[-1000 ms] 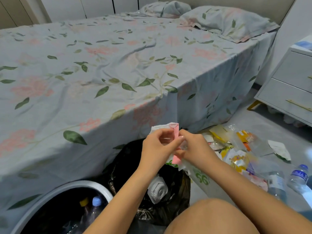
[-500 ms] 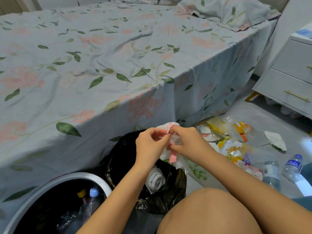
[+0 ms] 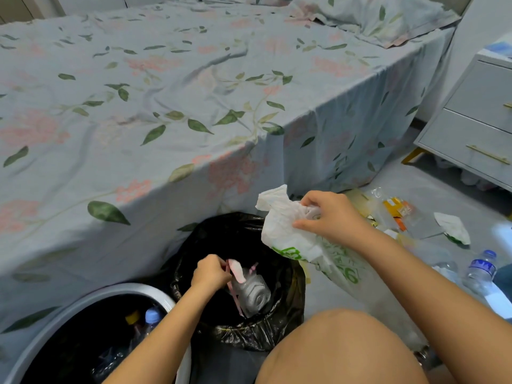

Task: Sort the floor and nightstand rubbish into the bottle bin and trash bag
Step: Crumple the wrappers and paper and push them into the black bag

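Left hand (image 3: pixel 210 274) pinches a pink scrap (image 3: pixel 237 270) inside the black trash bag (image 3: pixel 279 325); right hand (image 3: pixel 329 217) clamps a white plastic bag (image 3: pixel 282 225) just right of it. Bottle bin (image 3: pixel 91 297) sits near left, bottles (image 3: pixel 480 271) lie right.

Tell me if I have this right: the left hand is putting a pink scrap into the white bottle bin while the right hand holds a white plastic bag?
Not quite. In the head view the left hand holds the pink scrap over the black trash bag, not the white bottle bin, which sits beside it with bottles inside. The right hand does hold the white plastic bag.
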`<state>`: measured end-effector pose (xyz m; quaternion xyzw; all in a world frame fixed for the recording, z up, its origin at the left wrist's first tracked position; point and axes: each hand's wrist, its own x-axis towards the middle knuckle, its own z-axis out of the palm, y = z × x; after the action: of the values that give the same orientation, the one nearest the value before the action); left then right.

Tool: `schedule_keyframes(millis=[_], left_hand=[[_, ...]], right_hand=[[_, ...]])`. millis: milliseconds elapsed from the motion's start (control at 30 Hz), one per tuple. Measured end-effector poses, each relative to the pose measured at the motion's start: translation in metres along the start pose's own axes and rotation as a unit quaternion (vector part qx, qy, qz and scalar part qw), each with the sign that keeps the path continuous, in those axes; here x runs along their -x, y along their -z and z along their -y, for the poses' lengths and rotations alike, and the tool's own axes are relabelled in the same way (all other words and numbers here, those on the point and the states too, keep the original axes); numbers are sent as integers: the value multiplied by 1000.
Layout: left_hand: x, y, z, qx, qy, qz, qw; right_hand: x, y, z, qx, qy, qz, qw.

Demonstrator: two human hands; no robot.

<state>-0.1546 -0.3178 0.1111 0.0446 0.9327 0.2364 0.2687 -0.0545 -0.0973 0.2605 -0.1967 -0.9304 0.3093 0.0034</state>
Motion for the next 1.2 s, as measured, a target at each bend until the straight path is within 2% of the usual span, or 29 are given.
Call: schedule_keyframes(millis=[33, 67, 100, 133, 167, 233, 300, 367, 433, 500, 567, 633, 700, 733, 767, 800, 833, 867, 900, 933, 1000, 1100, 1200], left_hand=[[-1, -4, -1, -8, -4, 1, 1000], [-1, -5, -7, 33, -22, -21, 999], [5, -1, -18, 127, -39, -41, 990], [13, 5, -31, 251, -53, -39, 966], [25, 13, -45, 370, -60, 0, 927], [48, 26, -71, 490, -75, 103, 863], [67, 34, -88, 483, -136, 165, 849], [82, 37, -97, 450, -204, 195, 847], [92, 37, -99, 400, -247, 209, 857], [95, 37, -98, 367, -261, 182, 874], [93, 40, -93, 391, -231, 129, 882], [92, 47, -86, 422, -206, 108, 876], [92, 58, -79, 426, -219, 119, 870], [93, 64, -76, 426, -230, 134, 865], [95, 70, -75, 422, -240, 150, 861], [95, 75, -74, 408, -254, 164, 862], [95, 80, -75, 383, -271, 173, 866], [94, 84, -75, 361, -294, 178, 867], [95, 88, -76, 349, -314, 182, 864], [94, 91, -76, 347, -331, 179, 859], [95, 97, -77, 355, -344, 158, 855], [96, 102, -76, 393, -343, 113, 846], [97, 99, -78, 462, -298, 43, 834]], right_hand=[[-1, 0, -1, -5, -2, -7, 1000], [-2, 0, -3, -12, -3, -16, 1000], [-3, -1, -3, -23, -5, -29, 999], [-4, -1, -3, -45, -9, -44, 998], [-5, -1, -2, -81, -15, -56, 995], [-6, -4, 1, -180, -26, -66, 981], [-7, -8, 7, -272, -36, -59, 960], [-6, -10, 16, -356, -35, -42, 933], [-4, -9, 27, -417, -40, -24, 908], [-4, -5, 33, -462, -51, -14, 886], [-6, 1, 33, -491, -61, -28, 868], [-9, 4, 27, -434, -81, -90, 893], [-10, 5, 18, -229, -71, -204, 949], [-7, 5, 15, -113, 2, -262, 958], [-4, 7, 15, -15, 109, -299, 948], [-1, 9, 17, 56, 214, -293, 930], [2, 12, 22, 89, 297, -240, 920], [5, 11, 25, 83, 335, -154, 926], [8, 10, 30, 42, 318, -52, 946], [9, 6, 30, -17, 265, 46, 963], [13, -1, 34, -139, 141, 194, 961], [14, -9, 35, -306, 63, 263, 913], [19, -15, 40, -408, 25, 301, 862]])
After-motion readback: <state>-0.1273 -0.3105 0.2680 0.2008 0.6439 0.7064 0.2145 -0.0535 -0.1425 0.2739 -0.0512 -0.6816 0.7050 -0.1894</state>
